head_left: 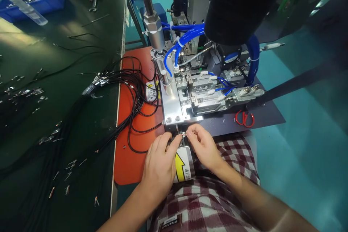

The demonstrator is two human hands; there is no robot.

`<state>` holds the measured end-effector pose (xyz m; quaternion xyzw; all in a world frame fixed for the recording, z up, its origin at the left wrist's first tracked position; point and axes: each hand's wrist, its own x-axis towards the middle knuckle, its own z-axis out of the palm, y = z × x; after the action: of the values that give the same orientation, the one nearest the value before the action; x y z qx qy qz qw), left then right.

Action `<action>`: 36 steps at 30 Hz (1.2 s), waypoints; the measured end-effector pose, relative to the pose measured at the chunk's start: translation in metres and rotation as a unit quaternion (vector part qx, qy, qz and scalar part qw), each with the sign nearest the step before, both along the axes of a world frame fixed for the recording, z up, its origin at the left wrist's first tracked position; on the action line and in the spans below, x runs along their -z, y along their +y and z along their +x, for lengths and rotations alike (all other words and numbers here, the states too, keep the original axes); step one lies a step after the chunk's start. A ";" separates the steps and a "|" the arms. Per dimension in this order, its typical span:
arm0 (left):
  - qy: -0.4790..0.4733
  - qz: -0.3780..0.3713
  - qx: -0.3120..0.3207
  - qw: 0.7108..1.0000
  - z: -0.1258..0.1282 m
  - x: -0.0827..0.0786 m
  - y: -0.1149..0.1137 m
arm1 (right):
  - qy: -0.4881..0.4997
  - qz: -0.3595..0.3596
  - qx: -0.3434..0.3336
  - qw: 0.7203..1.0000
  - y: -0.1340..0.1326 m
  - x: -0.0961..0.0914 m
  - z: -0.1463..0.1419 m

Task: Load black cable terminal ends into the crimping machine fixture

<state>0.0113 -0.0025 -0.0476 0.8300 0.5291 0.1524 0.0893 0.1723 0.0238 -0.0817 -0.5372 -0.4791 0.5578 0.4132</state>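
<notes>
My left hand (160, 161) and my right hand (202, 145) meet at the front edge of a small pneumatic machine (190, 90). Both are pinched on a tiny metal terminal (184, 134) at the end of a thin black wire, just below the machine's steel plate. Under my hands sits a white label with a yellow arrow (182, 166). A bundle of black wires (136, 90) loops over the orange base plate (130, 159) to the left of my left hand.
Red-handled scissors (244, 118) lie on the dark plate to the right. Blue air hoses (187, 36) run over the machine. The dark green bench (54, 79) at left holds wire bundles, scattered terminals and a blue bin (32, 1). Teal floor lies to the right.
</notes>
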 end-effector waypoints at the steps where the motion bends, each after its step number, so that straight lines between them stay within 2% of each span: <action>1: -0.003 0.007 0.001 1.000 -0.001 0.001 -0.001 | -0.029 0.021 0.001 0.999 -0.001 -0.001 0.000; 3: -0.009 0.015 0.008 1.000 -0.002 0.003 -0.001 | -0.079 0.053 0.004 0.995 -0.002 -0.005 0.000; 5: -0.021 0.011 0.015 1.000 -0.003 0.003 0.000 | -0.087 0.041 0.009 0.995 -0.001 -0.008 0.000; 8: -0.045 -0.007 0.021 0.999 -0.004 0.001 0.003 | 0.012 -0.063 -0.001 0.998 0.004 -0.009 0.001; 10: -0.052 -0.020 0.019 0.998 -0.004 -0.001 0.004 | 0.104 -0.130 -0.014 0.986 0.006 -0.008 0.001; 12: -0.047 -0.026 0.015 0.998 -0.003 -0.001 0.004 | 0.149 -0.150 -0.020 0.977 0.005 -0.006 0.001; 19: -0.032 -0.016 0.013 0.999 -0.003 0.003 0.003 | 0.143 -0.083 -0.006 0.986 -0.002 0.001 0.002; 25: -0.043 -0.018 0.023 0.999 -0.003 -0.001 0.006 | 0.164 -0.113 -0.033 0.979 0.006 0.000 0.007; 30: -0.005 -0.007 0.036 0.999 -0.001 -0.003 0.009 | 0.194 -0.122 -0.006 0.973 0.004 0.001 0.006; 36: 0.030 -0.018 0.033 0.999 0.004 -0.006 0.009 | 0.126 -0.081 0.016 0.989 0.005 -0.001 0.000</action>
<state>0.0150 0.0067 -0.0418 0.8493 0.5067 0.1149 0.0936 0.1719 0.0284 -0.0806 -0.5018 -0.3677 0.6512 0.4347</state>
